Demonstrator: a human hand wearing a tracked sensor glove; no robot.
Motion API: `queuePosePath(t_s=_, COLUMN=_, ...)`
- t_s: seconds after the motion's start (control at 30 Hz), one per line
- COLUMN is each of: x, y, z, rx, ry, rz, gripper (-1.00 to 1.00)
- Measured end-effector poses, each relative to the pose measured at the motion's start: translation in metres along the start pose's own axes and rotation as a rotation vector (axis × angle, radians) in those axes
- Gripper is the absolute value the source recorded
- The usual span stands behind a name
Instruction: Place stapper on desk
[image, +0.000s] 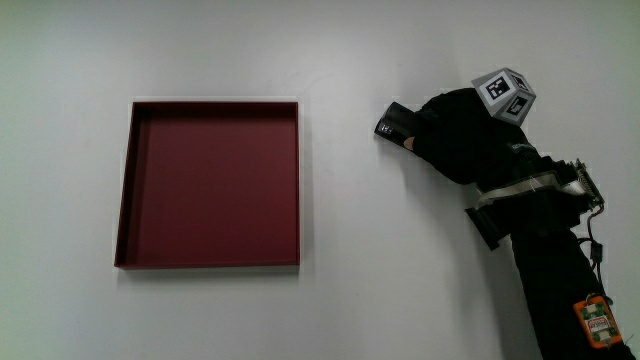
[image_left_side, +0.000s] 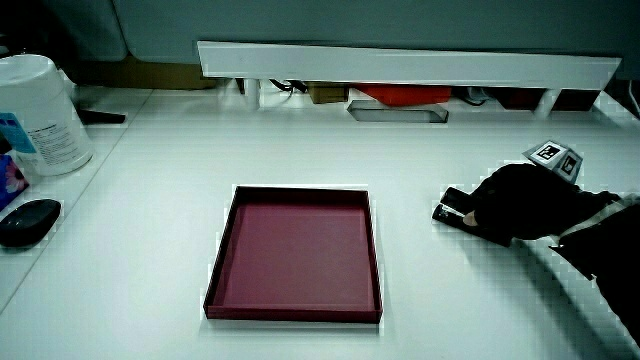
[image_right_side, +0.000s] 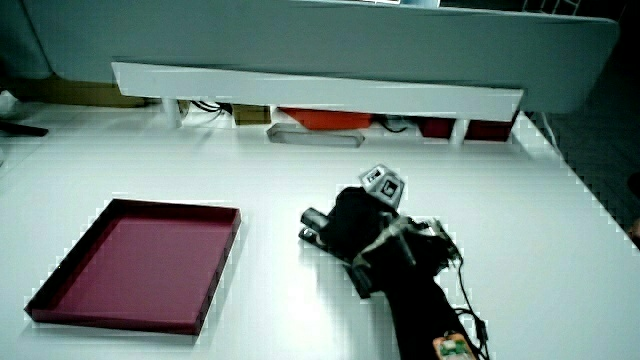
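The stapler lies on the white table, my hand curled around it, well apart from the dark red tray. In a side view a white canister and black mouse sit at the table's edge, nothing between.

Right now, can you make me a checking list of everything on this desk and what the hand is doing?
Surface: white table, mostly bare.
Job's things: dark stapler lies on the table beside the tray, partly under the hand.
Clutter: shallow red tray, nothing in it; in a side view a white canister and a black mouse at the table's edge.
Grippers: the hand rests on the stapler, fingers wrapped over it.
Cables: thin wires run along the forearm.
Surroundings: low white partition with boxes beneath it.
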Motion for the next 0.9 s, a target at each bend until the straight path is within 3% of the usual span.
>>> queuePosePath(t_s=0.43, x=0.014, y=0.002, z=-0.007, rx=0.001, ry=0.055, rz=-0.014, gripper=0.00)
queuePosePath(t_s=0.47, x=0.015, y=0.003, z=-0.008, rx=-0.060, ry=0.085, rz=-0.014, gripper=0.00)
queuePosePath(t_s=0.5, x=0.014, y=0.001, z=-0.008, rx=0.004, ry=0.059, rz=-0.011, gripper=-0.06)
queuePosePath(t_s=0.53, x=0.013, y=-0.001, z=-0.007, rx=0.005, ry=0.056, rz=-0.021, gripper=-0.11)
queuePosePath(t_s=0.63, x=0.013, y=-0.001, z=-0.008, rx=-0.006, ry=0.047, rz=-0.023, gripper=-0.28)
queuePosePath(t_s=0.67, x=0.016, y=0.001, z=-0.010, rx=-0.083, ry=0.086, rz=-0.029, gripper=-0.33)
queuePosePath(t_s=0.7, x=0.015, y=-0.001, z=-0.009, rx=-0.026, ry=0.051, rz=-0.030, gripper=-0.39)
queuePosePath(t_s=0.8, x=0.013, y=-0.007, z=-0.005, rx=-0.047, ry=0.051, rz=-0.021, gripper=-0.56)
queuePosePath(t_s=0.9, x=-0.002, y=-0.020, z=0.002, rx=-0.056, ry=0.001, rz=-0.005, gripper=-0.72)
